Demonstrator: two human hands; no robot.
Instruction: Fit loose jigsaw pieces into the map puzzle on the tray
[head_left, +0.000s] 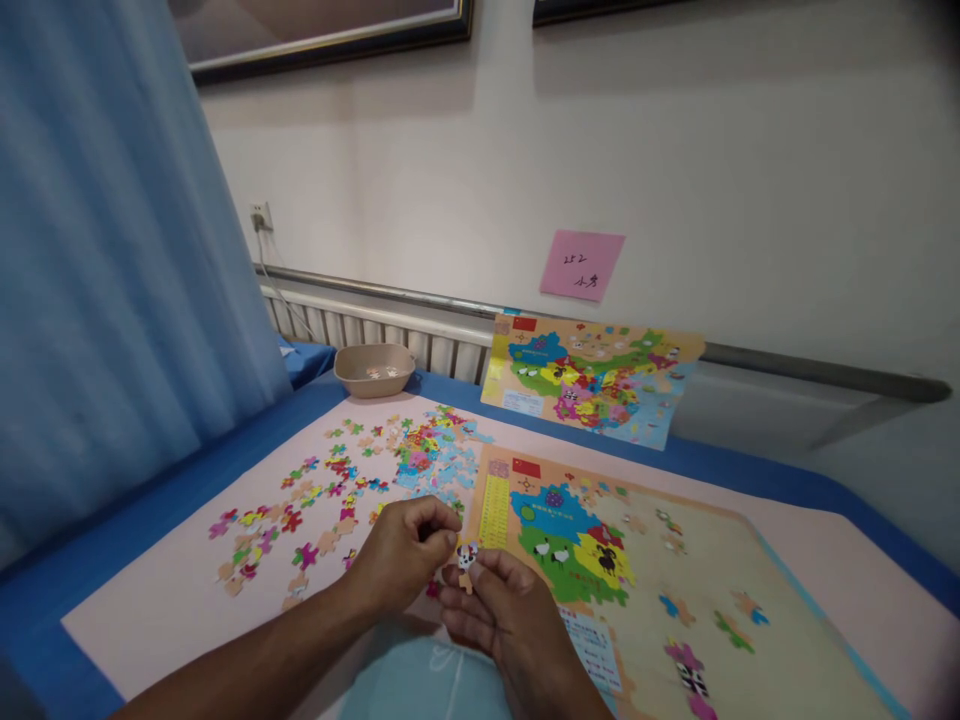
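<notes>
Between the thumb and fingers of my right hand [510, 612] is a small puzzle piece [467, 560], white with dark spots at the top and orange below. Close on its left, my left hand [409, 550] has its fingers curled and thumb pressed in; what it may hold is hidden. Under and right of my hands lies a partly filled puzzle board [675, 700], with its joined map section [559, 530] on the left side. Several loose pieces lie on its bare part, among them a black-and-white one [693, 681]. Many scattered puzzle pieces [307, 490] spread over the pink sheet to the left.
A printed reference map [592, 380] leans against the wall rail [825, 372] at the back. A beige basket [375, 372] holding a few pieces stands at the far left corner. A blue curtain [112, 250] hangs on the left. A pink note [583, 265] is on the wall.
</notes>
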